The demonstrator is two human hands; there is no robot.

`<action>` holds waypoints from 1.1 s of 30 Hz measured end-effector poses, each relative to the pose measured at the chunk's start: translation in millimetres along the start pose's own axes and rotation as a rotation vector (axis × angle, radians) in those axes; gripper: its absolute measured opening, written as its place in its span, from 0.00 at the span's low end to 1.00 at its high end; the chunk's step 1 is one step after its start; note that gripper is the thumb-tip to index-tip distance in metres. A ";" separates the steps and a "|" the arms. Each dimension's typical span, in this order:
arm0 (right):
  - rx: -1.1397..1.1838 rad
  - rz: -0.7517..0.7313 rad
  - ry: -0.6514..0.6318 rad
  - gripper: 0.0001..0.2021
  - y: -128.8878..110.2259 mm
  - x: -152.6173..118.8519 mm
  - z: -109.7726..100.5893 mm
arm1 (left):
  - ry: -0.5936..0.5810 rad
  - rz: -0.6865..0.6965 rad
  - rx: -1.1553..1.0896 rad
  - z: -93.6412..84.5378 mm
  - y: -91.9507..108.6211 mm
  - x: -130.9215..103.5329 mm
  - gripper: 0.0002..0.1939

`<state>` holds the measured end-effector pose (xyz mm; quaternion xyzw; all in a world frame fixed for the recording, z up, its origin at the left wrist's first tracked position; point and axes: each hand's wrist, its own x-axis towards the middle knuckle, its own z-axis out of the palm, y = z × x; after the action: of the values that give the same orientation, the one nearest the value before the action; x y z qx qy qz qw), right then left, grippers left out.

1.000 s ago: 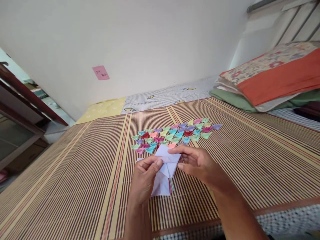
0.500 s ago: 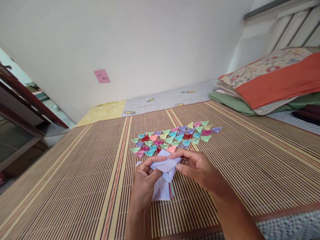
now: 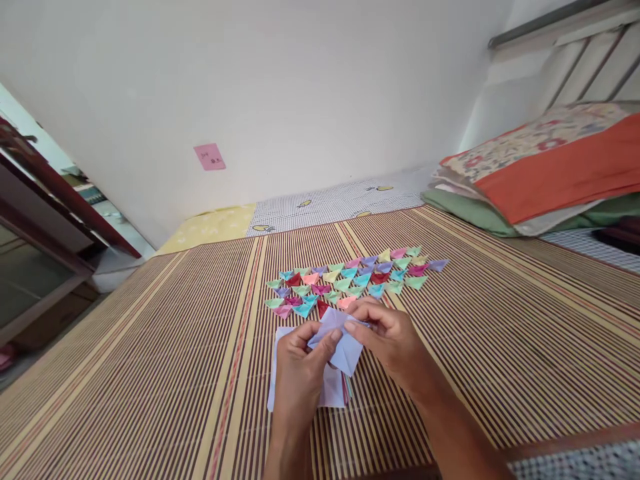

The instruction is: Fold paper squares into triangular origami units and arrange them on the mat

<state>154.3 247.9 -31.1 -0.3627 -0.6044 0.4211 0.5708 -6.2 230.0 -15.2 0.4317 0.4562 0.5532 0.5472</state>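
A pale lavender sheet of origami paper (image 3: 346, 352) with crease lines is held between both hands. My left hand (image 3: 301, 357) pinches its left side, thumb on top. My right hand (image 3: 383, 328) pinches the upper right edge between thumb and fingers. Below them lies a stack of paper squares (image 3: 332, 390), lavender on top with several colours showing at its right edge; my left hand hides part of it. Just beyond the hands, rows of small folded paper pieces (image 3: 321, 289) in many colours rest on the striped mat.
The striped bamboo mat (image 3: 165, 373) covers the bed. At the back right, folded bedding (image 3: 560, 167) is piled up. A white wall (image 3: 320, 87) with a pink note (image 3: 210, 157) stands behind. To the left is a dark red frame (image 3: 70, 193).
The lavender paper, folded into a pointed shape before, now shows a flatter, more opened face. My left thumb has moved onto its front. The view has shifted slightly.
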 end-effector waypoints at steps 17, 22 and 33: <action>0.014 -0.019 0.070 0.05 -5.1 -0.7 -3.5 | -0.074 -0.061 0.030 2.7 4.6 -3.5 0.19; 0.031 -0.008 0.075 0.06 -8.1 -1.2 -3.1 | -0.082 -0.055 0.052 3.2 3.2 -3.4 0.19; 0.096 0.100 -0.034 0.07 -15.4 0.1 -9.9 | -0.200 -0.037 0.105 -1.7 4.1 -8.7 0.18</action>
<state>164.9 243.0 -16.9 -0.3573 -0.5744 0.4837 0.5554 -8.5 221.4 -11.4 0.5043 0.4353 0.4725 0.5769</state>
